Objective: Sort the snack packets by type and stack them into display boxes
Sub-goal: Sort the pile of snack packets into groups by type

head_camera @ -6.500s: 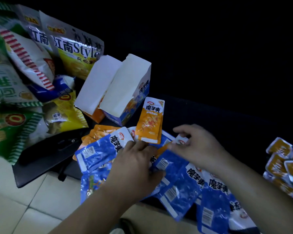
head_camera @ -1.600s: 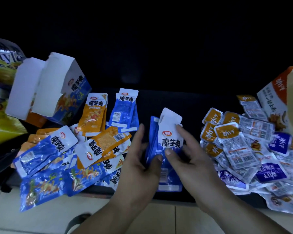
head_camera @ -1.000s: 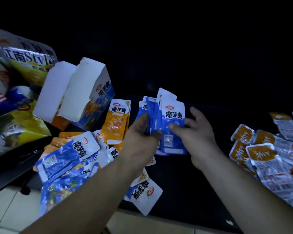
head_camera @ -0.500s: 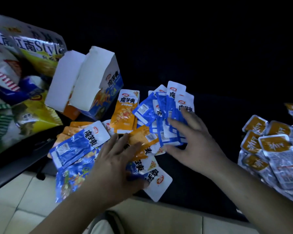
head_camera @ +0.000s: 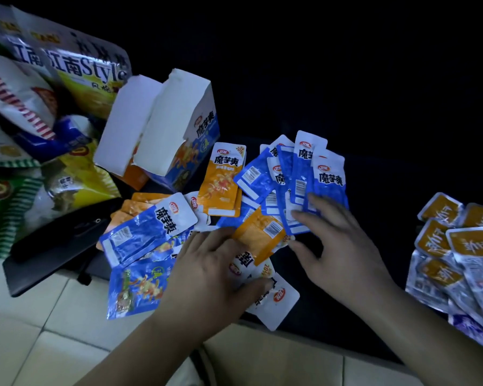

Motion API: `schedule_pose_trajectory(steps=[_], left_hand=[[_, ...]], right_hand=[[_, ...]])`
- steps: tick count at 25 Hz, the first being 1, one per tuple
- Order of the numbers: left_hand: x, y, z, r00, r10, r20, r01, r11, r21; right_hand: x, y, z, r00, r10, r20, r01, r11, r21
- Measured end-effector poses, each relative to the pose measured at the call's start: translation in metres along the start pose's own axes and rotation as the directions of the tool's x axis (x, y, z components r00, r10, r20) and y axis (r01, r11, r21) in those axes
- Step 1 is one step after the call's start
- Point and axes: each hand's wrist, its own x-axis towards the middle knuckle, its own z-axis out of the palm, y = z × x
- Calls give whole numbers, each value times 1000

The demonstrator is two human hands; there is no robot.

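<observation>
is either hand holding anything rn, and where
Nothing gripped. Right hand rests open on the lower ends of the fanned blue packets; left hand lies flat on the mixed pile.

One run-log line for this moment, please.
phase: sorting | left hand: resting on mixed pile | right hand: fingertips on blue packet fan | display boxes: flaps open, beside pile

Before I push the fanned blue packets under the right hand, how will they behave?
Probably slippery: the blue packets lie fanned, glossy films overlapping, so they may slide apart. They look thin and flat, likely light and floppy.
</observation>
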Motion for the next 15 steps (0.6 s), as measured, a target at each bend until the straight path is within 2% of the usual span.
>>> schedule_pose_trajectory(steps=[3,5,8,9,10,11,12,13,14,15], left_hand=[[13,9,4,1000,-5,24,2,994,106],[16,8,2,999,29,42,-34,993,113],[10,0,-12,988,148,-42,-142,982,123],[9,-5,-22,985,149,-89,-140,985,100],[8,-7,-30,986,93,-141,-90,996,30],[8,-6,-40,983,-39,-178,17,992,-127],[8,-2,-46,959,-236,-159,165,916,-365],[9,4,-52,909,-414,-51,303,739,-602],[9,13,-56,862,-499,92,388,532,-753],[11,21,-58,840,-512,178,408,381,-829]], right_hand=[[-10,-11,2,996,-14,92,0,990,144],[-9,-11,0,994,63,85,-84,959,271],[-3,-15,-8,985,155,79,-174,905,388],[0,-20,-10,984,168,64,-180,896,405],[1,-24,-14,981,190,47,-192,888,419],[1,-31,-19,974,223,38,-216,868,448],[1,-41,-25,962,266,56,-257,823,507],[3,-54,-30,943,309,123,-320,740,591],[5,-68,-34,917,325,232,-393,624,676],[7,-82,-34,891,301,341,-452,506,735]])
